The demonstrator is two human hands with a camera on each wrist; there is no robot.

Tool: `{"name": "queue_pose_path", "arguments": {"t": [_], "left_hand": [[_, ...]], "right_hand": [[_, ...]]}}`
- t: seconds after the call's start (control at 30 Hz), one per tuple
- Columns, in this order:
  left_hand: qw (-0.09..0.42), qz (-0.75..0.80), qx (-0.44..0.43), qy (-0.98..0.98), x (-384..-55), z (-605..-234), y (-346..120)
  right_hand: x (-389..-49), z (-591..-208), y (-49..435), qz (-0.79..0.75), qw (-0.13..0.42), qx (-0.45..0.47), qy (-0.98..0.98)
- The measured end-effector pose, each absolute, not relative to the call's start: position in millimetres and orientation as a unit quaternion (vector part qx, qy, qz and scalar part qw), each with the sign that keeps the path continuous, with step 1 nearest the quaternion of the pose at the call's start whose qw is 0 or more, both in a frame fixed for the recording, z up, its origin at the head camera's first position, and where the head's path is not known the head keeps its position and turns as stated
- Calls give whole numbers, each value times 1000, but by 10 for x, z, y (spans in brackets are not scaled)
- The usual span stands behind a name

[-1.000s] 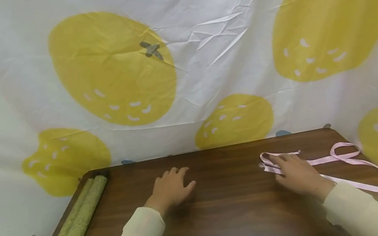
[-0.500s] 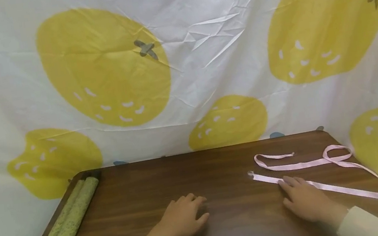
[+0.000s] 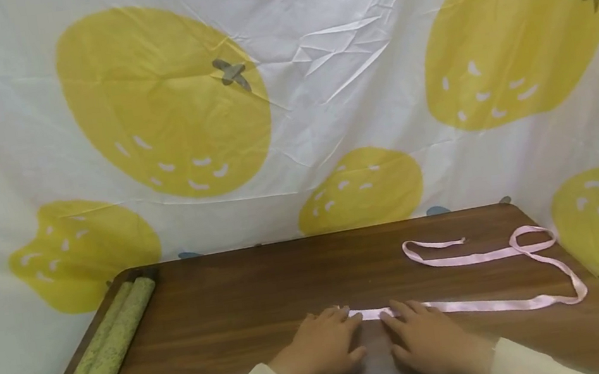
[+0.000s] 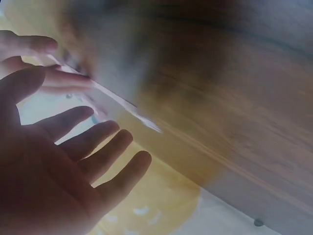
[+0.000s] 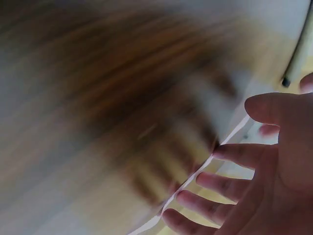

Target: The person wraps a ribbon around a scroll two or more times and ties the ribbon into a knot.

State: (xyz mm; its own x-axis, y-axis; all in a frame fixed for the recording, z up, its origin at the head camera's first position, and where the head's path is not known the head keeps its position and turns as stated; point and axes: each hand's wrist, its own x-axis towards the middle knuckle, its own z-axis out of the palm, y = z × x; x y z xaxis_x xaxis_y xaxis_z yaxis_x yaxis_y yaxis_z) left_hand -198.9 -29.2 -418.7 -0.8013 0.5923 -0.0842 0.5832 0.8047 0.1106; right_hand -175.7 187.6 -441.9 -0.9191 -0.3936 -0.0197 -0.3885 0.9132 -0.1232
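A pink satin ribbon [image 3: 479, 304] lies across the brown table. Its near stretch runs sideways, turns back at the right and makes a loop, with a frayed far end behind. My left hand [image 3: 319, 347] is palm down, fingertips at the ribbon's near left end, which they partly cover. In the left wrist view the fingers of this left hand [image 4: 58, 161] are extended, close to the ribbon's tip [image 4: 146, 122]. Just right of it, my right hand [image 3: 435, 337] rests its extended fingertips on the ribbon. The right wrist view shows those fingertips [image 5: 188, 198] along the strip.
Two green patterned rolls [image 3: 100, 362] lie side by side along the left edge of the table [image 3: 235, 298]. A white cloth with yellow lemons [image 3: 337, 207] hangs behind the table and down its sides.
The ribbon's near stretch has been drawn left and toward me, unfolding a bend at the right. Both hands have come nearer the front middle, and the left hand now reaches the ribbon's end.
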Motion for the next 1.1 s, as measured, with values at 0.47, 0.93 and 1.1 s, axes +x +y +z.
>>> {"name": "queue_pose_path", "arguments": {"t": [0.47, 0.93, 1.1], "left_hand": [[68, -26, 285, 956, -1928, -4275, -489], [70, -67, 272, 958, -1939, -4271, -1002], [87, -53, 259, 961, -1968, -4256, -1254]], "right_hand": [[-1751, -4509, 1453, -22, 0, -263, 964], [-1753, -4459, 1753, -56, 25, -242, 968], [-1725, -4463, 1870, -59, 19, -229, 971]]}}
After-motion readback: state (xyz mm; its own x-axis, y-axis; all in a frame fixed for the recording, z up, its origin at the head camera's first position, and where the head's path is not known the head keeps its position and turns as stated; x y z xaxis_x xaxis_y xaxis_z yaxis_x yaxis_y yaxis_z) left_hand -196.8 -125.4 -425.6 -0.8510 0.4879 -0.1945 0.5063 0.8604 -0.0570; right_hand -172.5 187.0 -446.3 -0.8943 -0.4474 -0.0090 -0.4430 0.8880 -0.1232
